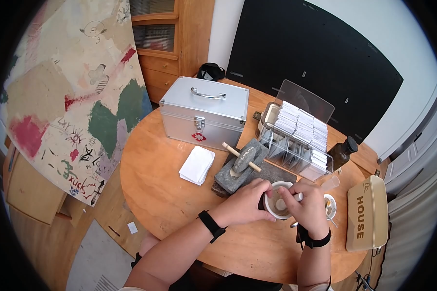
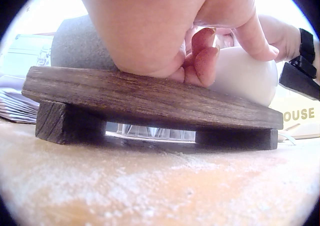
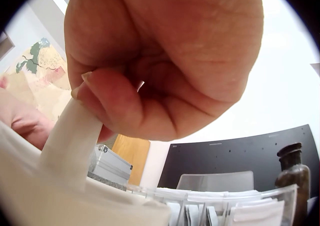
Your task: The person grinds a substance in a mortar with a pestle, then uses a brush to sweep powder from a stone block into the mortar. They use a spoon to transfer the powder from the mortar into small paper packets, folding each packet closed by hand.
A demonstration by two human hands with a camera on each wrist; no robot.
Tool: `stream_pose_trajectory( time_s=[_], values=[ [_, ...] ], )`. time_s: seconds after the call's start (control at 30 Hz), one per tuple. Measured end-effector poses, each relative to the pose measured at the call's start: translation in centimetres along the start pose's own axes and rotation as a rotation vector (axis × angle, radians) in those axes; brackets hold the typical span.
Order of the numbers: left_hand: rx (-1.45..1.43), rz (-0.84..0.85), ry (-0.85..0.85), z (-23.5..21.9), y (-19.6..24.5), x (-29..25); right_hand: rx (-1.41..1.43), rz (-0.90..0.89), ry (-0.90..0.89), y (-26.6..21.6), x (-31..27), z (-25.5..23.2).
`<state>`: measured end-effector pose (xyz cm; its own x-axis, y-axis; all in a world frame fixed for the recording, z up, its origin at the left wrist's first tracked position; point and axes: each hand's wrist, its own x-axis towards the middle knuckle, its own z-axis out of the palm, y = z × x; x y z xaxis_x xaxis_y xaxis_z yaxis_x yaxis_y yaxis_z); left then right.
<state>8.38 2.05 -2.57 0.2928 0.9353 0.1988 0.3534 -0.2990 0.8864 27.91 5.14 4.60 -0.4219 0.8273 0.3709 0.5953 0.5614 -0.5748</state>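
A white mortar [image 1: 279, 217] stands at the table's front, with brownish contents inside. My left hand [image 1: 250, 202] holds its left side, thumb and forefinger at the rim. In the left wrist view, the mortar [image 2: 245, 78] shows its smooth wall, and that hand's other fingers curl beside it above a dark wooden stand [image 2: 150, 98]. My right hand [image 1: 310, 206] grips a white pestle [image 3: 72, 148], whose lower end is down in the mortar. A stone grinding wheel [image 1: 246, 157] with a wooden handle sits in a grey stone trough [image 1: 224, 178] just beyond my left hand.
White papers [image 1: 197, 166] lie left of the trough, before a silver first-aid case [image 1: 204, 102]. Behind are a clear box [image 1: 296, 162] of white packets and a brown bottle [image 1: 342, 153]. A small dish [image 1: 330, 206] and a beige HOUSE bin [image 1: 366, 213] stand right.
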Motion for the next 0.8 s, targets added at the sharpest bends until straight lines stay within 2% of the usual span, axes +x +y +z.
stream_pose_trajectory(
  time_s=[0.8],
  values=[
    [-0.008, -0.004, 0.002, 0.0, 0.03, 0.03, -0.038, -0.005, -0.031, 0.02, 0.22, -0.13]
  ],
)
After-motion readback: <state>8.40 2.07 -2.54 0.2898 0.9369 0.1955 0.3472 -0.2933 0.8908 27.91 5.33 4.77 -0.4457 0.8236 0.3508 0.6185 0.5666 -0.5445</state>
